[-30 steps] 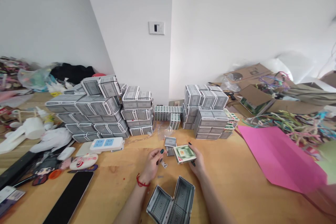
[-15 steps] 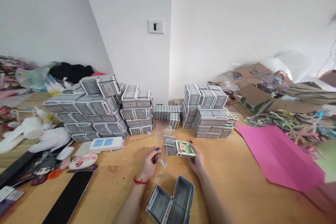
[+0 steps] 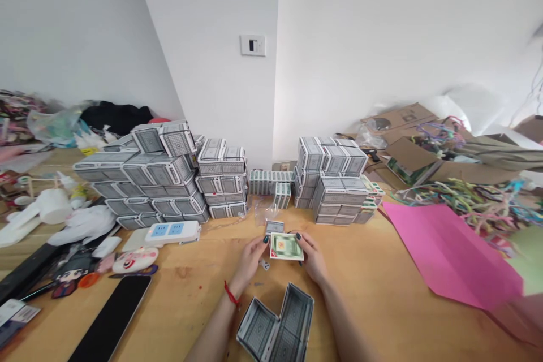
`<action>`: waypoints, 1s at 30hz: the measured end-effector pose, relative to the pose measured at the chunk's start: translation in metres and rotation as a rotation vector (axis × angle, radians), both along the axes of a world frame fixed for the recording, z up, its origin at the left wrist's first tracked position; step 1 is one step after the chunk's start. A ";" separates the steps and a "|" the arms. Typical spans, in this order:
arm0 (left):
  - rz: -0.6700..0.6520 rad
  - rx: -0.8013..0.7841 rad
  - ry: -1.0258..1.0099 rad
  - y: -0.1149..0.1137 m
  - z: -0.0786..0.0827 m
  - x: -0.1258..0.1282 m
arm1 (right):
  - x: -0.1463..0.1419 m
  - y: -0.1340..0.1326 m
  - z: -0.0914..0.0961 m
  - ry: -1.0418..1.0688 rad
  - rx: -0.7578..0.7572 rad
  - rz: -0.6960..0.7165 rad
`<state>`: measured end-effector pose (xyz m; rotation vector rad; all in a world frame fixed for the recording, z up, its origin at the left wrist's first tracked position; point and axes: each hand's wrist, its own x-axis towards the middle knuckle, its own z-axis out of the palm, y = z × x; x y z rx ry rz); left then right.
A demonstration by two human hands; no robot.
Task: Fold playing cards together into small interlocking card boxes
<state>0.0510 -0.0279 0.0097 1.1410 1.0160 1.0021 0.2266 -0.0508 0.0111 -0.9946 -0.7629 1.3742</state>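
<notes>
A green-and-white playing card box (image 3: pixel 287 246) is held between my two hands above the table. My left hand (image 3: pixel 251 254) grips its left edge, the dark-nailed thumb at the top corner. On the right edge, my right hand (image 3: pixel 313 257) has its fingers closed around the box. A small white paper piece (image 3: pixel 265 264) shows just below my left fingers; whether they touch it I cannot tell. Behind the box lies a grey patterned card pack (image 3: pixel 275 228), partly covered. Nearer to me stands an open form folded from grey playing cards (image 3: pixel 292 322), between my forearms.
Stacked grey card blocks stand at the back left (image 3: pixel 156 169) and back right (image 3: pixel 341 198). Several green-edged card packs (image 3: pixel 271 182) sit between them. A power strip (image 3: pixel 173 232) and black phone (image 3: pixel 112 317) lie left, a pink sheet (image 3: pixel 453 254) right.
My left hand has moved right and taken hold of the card box. The box has shifted slightly left and turned its green face toward me. The card form has not moved.
</notes>
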 end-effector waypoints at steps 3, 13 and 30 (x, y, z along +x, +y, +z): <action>-0.060 0.024 0.093 0.000 0.001 0.003 | -0.001 -0.002 0.001 -0.062 0.043 0.027; -0.201 0.052 0.239 0.001 0.009 -0.006 | -0.003 0.003 -0.008 -0.067 0.024 -0.056; -0.305 0.097 0.187 -0.003 0.015 -0.012 | -0.005 0.003 -0.002 -0.133 -0.022 -0.099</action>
